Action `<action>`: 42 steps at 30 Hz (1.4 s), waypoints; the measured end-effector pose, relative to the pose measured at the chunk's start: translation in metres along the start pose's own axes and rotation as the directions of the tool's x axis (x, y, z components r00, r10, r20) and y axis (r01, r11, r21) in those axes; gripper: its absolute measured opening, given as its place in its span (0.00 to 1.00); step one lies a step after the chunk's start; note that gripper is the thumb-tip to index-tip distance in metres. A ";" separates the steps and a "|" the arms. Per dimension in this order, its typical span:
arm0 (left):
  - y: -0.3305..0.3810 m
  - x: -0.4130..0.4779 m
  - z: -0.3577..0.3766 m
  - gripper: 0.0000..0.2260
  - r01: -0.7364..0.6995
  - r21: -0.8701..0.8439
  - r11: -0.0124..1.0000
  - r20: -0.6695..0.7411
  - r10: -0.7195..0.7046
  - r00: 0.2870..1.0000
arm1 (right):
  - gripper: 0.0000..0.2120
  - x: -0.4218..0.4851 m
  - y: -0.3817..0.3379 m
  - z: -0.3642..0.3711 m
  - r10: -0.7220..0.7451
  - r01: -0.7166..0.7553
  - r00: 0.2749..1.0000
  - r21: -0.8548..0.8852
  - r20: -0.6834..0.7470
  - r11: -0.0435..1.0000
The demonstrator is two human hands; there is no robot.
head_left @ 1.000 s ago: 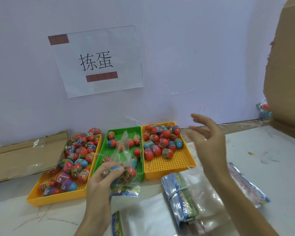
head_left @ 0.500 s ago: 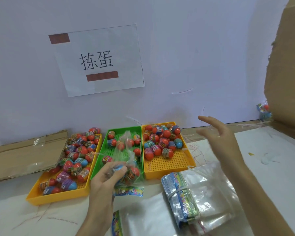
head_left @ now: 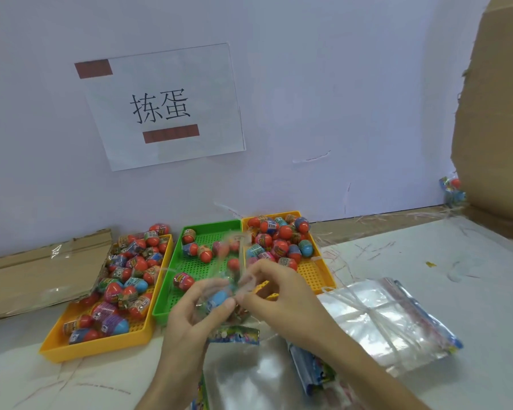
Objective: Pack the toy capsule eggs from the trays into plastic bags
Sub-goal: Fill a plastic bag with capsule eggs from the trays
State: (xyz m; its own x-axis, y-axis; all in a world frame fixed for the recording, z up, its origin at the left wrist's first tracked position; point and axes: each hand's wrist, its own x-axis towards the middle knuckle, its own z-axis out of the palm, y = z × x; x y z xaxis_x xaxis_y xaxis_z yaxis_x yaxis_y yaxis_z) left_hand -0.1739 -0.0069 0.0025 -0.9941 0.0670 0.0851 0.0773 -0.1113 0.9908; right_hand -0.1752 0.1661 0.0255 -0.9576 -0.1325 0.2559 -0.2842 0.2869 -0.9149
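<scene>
Three trays stood in a row at the foot of the wall (head_left: 338, 84), edges touching. Far left: flattened cardboard (head_left: 42, 270) lay on the table (head_left: 471, 276). Next came the left yellow tray (head_left: 101, 349), heaped with toy capsule eggs (head_left: 131, 273), mostly red and blue. A paper sign (head_left: 163, 105) was taped to the wall above. The green tray (head_left: 208, 227) sat in the middle, with only a few eggs scattered in it.

In front of it the left hand (head_left: 190, 318) gripped a clear plastic bag (head_left: 230, 261) from below, thumb and fingers curled round it. A blue egg (head_left: 218, 298) and others showed through the film; the count was lost to blur. The right hand (head_left: 282, 297) met it from the other side, fingertips pinching the bag's film.

Behind that hand was the right yellow tray (head_left: 323, 279), eggs piled at its far end. A banded bundle of empty bags (head_left: 382, 318) lay just right of the right forearm. Far right: a packed bag (head_left: 452, 189) sat by the wall, against an upright cardboard sheet (head_left: 495, 113).
</scene>
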 end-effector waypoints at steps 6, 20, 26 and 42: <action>0.002 -0.001 0.004 0.15 0.043 -0.024 0.999 0.007 -0.043 0.999 | 0.03 0.003 -0.002 -0.008 -0.061 0.063 0.989 0.005 -0.132 0.998; -0.001 0.004 -0.005 0.12 -0.001 -0.001 1.000 -0.061 0.001 0.998 | 0.06 -0.002 -0.004 0.000 -0.111 0.111 0.994 0.015 -0.015 0.994; 0.000 0.002 0.000 0.15 0.001 -0.065 0.998 -0.013 -0.002 1.000 | 0.05 -0.001 -0.003 0.003 -0.101 0.103 0.991 0.017 -0.090 0.995; -0.004 0.005 -0.011 0.11 0.000 -0.058 0.998 0.050 0.003 0.999 | 0.08 -0.004 -0.004 0.004 -0.060 0.072 0.990 0.092 -0.124 0.993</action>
State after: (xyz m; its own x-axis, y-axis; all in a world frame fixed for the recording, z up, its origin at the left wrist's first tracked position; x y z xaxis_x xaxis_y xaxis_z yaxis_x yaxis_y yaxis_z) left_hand -0.1802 -0.0167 -0.0024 -0.9888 0.1167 0.0934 0.0729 -0.1690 0.9829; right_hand -0.1705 0.1620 0.0268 -0.9372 -0.0304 0.3474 -0.3467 0.1878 -0.9190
